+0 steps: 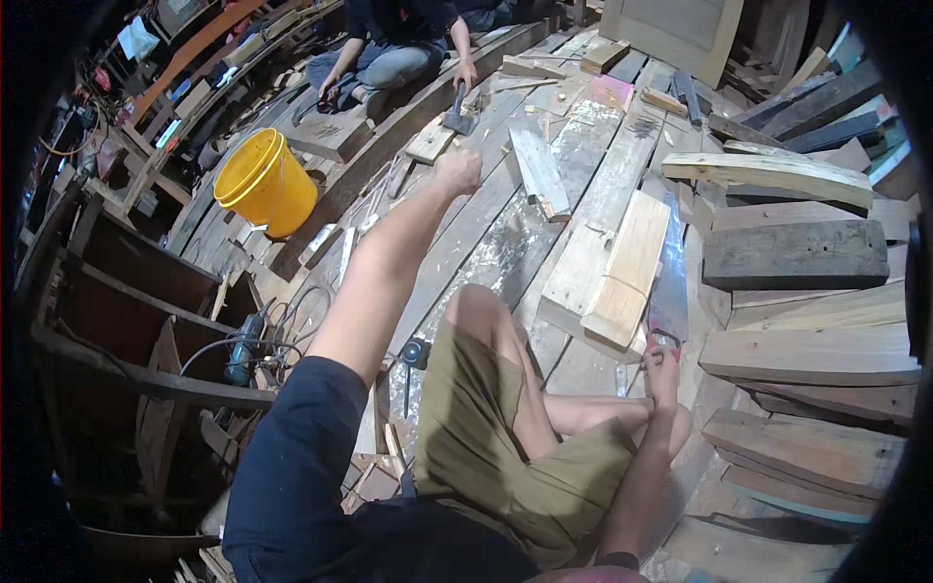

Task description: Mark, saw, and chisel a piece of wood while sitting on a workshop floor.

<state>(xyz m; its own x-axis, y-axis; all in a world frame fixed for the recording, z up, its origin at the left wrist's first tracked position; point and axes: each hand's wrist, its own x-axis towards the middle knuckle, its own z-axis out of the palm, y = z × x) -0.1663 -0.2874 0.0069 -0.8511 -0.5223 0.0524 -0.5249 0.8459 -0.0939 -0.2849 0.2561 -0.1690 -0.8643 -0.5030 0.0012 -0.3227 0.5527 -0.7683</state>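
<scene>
Dark sleeve [292, 447] lies nearest; left hand [459, 173] is outstretched far, fingers curled, contents indeterminable. Right hand [662, 361] grasps handsaw [671, 282], right of pale timber [632, 257]: probably light, blade flexible; hold by handle [667, 337].

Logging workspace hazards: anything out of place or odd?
Yes: the cable lies in loose, untidy loops by the teal power tool. Pale patches mark the floor planks; stain or wear, can't tell.
</scene>
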